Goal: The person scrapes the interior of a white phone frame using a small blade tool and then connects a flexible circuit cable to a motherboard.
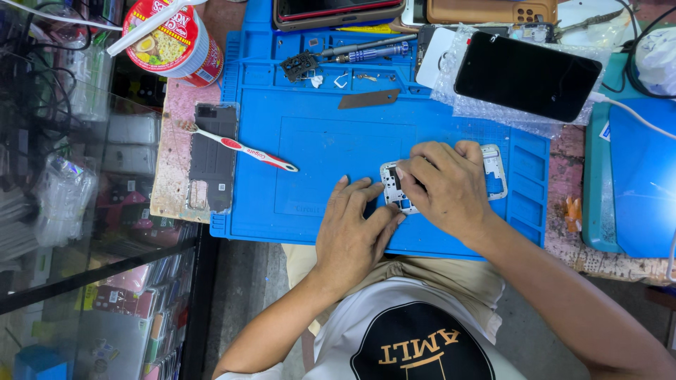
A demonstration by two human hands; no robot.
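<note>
A white phone frame (pixel 494 167) lies flat on the blue work mat (pixel 331 148), near its front right. My right hand (pixel 445 188) rests on top of the frame, fingers curled over its middle and pressing on it. My left hand (pixel 352 232) lies flat on the mat just left of the frame, fingers together, fingertips touching the frame's near left corner. Much of the frame is hidden under my right hand.
A red and white toothbrush (pixel 243 149) lies across a dark phone back panel (pixel 213 156) at the mat's left edge. A black phone (pixel 527 76) sits on bubble wrap at the back right. A screwdriver (pixel 370 51), small parts and a cup of noodles (pixel 169 39) stand behind.
</note>
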